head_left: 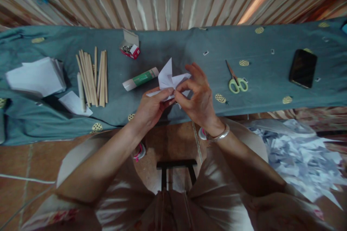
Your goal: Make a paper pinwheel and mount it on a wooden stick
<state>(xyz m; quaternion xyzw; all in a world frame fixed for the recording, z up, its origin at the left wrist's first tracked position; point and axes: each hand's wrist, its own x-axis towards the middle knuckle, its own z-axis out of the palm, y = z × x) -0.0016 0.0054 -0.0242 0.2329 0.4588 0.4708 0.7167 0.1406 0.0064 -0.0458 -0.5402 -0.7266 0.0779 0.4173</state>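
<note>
Both of my hands hold a folded white paper shape (169,77) just above the near edge of a table covered in teal cloth (168,43). My left hand (150,108) pinches its lower left part between thumb and fingers. My right hand (197,95) pinches the middle of the paper from the right, and a silver bangle sits on that wrist. Pointed flaps of the paper stick up and away from me. A glue stick (140,78) lies on the cloth just left of the paper.
A bundle of wooden sticks (93,77) and a stack of white paper (36,75) lie to the left. A small open box of pins (130,48) sits at the back. Green-handled scissors (236,79) and a black phone (303,68) lie to the right. Paper scraps (300,155) cover the floor at right.
</note>
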